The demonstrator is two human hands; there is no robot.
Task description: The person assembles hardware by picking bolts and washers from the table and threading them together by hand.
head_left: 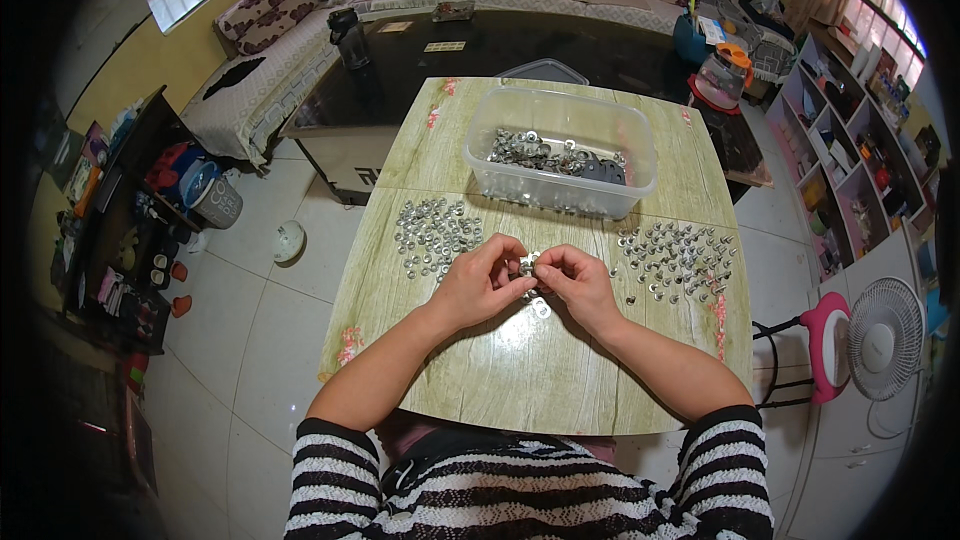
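Left hand [468,287] and right hand [583,287] meet over the table [480,380], thumbs and forefingers pinched around a small metal part [527,267]; it sits between them, near both, its long axis too hidden to tell. Round pieces [438,234] lie left, pointed pieces [684,261] right, the clear bin [490,178] on the far side.

A small silvery metal part [527,267], largely hidden, is pinched between the left hand [482,280] and right hand [580,285], with flat silvery pieces [541,309] lying just below, loose round metal pieces [437,230] spread at left, and stemmed metal pieces [680,260] at right.
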